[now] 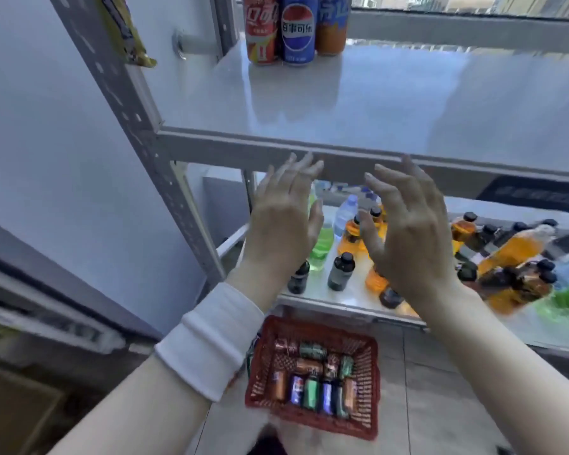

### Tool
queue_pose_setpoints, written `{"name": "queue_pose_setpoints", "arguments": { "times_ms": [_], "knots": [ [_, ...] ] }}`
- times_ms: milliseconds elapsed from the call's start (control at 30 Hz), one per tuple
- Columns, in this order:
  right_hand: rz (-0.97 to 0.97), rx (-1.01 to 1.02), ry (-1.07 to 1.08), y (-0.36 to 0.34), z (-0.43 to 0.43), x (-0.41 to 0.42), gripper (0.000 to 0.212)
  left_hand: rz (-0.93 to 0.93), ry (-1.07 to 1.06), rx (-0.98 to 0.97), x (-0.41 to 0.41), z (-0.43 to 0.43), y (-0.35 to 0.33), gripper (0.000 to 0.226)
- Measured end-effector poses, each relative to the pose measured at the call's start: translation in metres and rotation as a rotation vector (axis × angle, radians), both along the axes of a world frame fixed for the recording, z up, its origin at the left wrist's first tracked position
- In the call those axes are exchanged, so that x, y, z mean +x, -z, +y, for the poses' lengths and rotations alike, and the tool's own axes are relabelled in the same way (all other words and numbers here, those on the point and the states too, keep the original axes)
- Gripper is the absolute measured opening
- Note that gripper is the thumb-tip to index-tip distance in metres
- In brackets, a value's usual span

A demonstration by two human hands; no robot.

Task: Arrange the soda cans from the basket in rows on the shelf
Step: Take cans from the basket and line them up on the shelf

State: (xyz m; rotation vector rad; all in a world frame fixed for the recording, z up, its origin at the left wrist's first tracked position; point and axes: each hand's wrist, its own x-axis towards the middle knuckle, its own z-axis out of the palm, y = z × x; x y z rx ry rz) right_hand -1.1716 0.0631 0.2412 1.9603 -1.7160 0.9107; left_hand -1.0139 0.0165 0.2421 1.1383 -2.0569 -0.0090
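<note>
Three soda cans stand in a row at the back left of the upper shelf [358, 103]: a red cola can [261, 29], a blue Pepsi can [299, 29] and an orange-and-blue can [332, 24]. On the floor below sits a red plastic basket [368, 418] with several cans [312, 385] lying in it. My left hand [283, 221] and my right hand [408, 234] hang in the air in front of the shelf's front edge, fingers spread and relaxed, both empty.
A lower shelf [349, 293] carries many bottles, orange [509, 247], green [322, 244] and dark-capped [341, 270]. The grey perforated upright [165, 178] rises at the left beside a white wall. A snack packet [125, 31] hangs at the top left.
</note>
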Motion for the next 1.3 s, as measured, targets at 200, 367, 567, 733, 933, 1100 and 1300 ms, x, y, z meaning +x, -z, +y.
{"name": "queue_pose_setpoints", "arguments": {
  "times_ms": [200,367,567,733,933,1100,1300],
  "knots": [
    [-0.046,0.250,0.074,0.086,0.053,-0.004,0.038,-0.063,0.081,0.125,0.010,0.037,0.077,0.040],
    [-0.120,0.526,0.169,0.180,0.082,-0.003,0.044,-0.161,0.081,0.398,0.018,0.051,0.178,0.041],
    [-0.341,0.848,0.291,0.318,0.116,0.002,0.045,-0.246,0.030,0.728,0.021,0.074,0.317,0.042],
    [-0.551,1.157,0.334,0.473,0.129,0.008,0.052,-0.332,-0.037,1.053,0.020,0.102,0.475,0.043],
    [-0.778,1.404,0.385,0.650,0.108,0.003,0.070,-0.412,-0.034,1.238,0.013,0.105,0.650,0.044],
    [-0.934,1.385,0.430,0.761,0.050,-0.013,0.074,-0.321,-0.005,1.264,-0.008,0.048,0.767,0.044],
    [-0.886,1.215,0.500,0.852,-0.013,-0.035,0.056,-0.200,-0.060,1.213,-0.044,-0.016,0.852,0.050]
  ]
}}
